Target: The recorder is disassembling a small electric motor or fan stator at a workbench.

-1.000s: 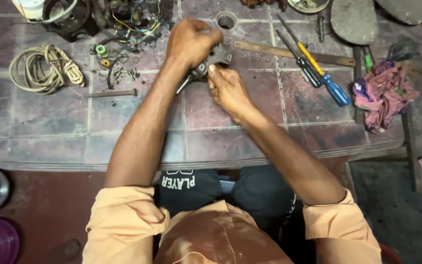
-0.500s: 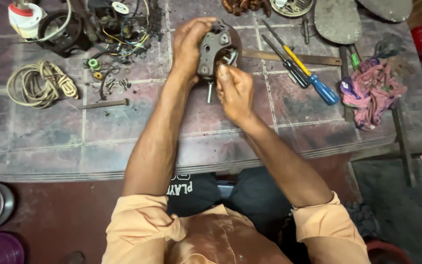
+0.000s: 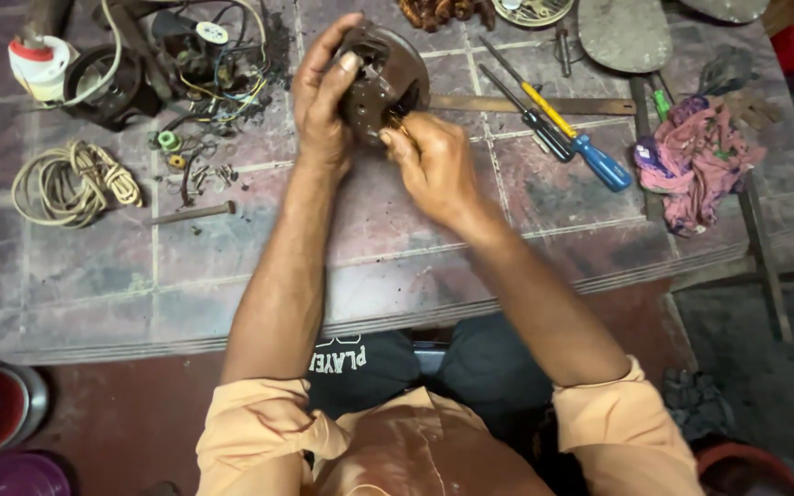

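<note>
Round dark-brown metal housing, tilted, raised above the tiled table

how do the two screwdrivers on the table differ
The yellow-and-blue screwdriver has a yellow shaft section and a bright blue handle; the black screwdriver is dark all over. The yellow-and-blue one looks thicker and reaches nearer the pink rag; the black one looks slimmer and lies on the side nearer the right hand. Both lie flat, side by side, slanted the same way, untouched by either hand.
</note>
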